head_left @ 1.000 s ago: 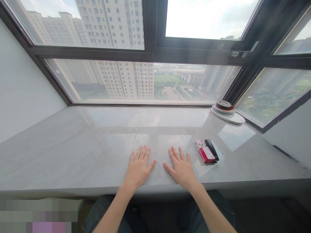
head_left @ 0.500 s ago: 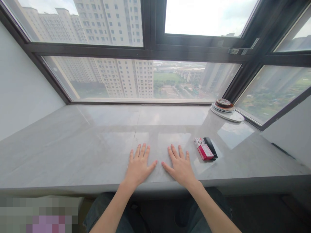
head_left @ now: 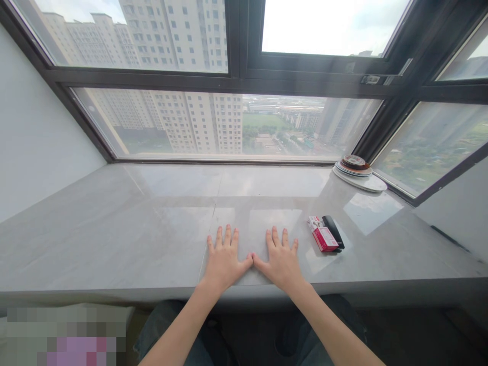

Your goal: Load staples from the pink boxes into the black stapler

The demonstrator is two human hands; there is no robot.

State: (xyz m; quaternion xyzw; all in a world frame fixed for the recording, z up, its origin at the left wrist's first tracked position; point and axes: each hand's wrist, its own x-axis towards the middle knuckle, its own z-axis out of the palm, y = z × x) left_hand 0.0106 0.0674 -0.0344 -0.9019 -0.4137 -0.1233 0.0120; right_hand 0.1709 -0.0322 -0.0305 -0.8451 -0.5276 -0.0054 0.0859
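Observation:
Palm down on the glossy grey counter (head_left: 114, 244), my left hand (head_left: 224, 259) lies flat with its fingers spread. My right hand (head_left: 279, 260) rests flat beside it, fingers also spread. The tips of the two thumbs meet, or very nearly so, between the hands. Neither hand holds anything. To the right of my right hand, and apart from it, lies a small red and white box (head_left: 324, 239). A black object (head_left: 333, 232), long and slim, lies against the box's right side; its kind I cannot make out.
A stack of plates (head_left: 358, 178) with a small brown-rimmed dish on top stands in the far right corner. Dark window frames (head_left: 152, 79) border the counter's back. A white wall (head_left: 49, 137) rises at left. Below the front edge, a pixelated patch (head_left: 68, 335) hides something.
My hands have come closer together, the left one sliding right until the thumbs meet or nearly meet. The whole view has shifted slightly. The box and black object lie as before.

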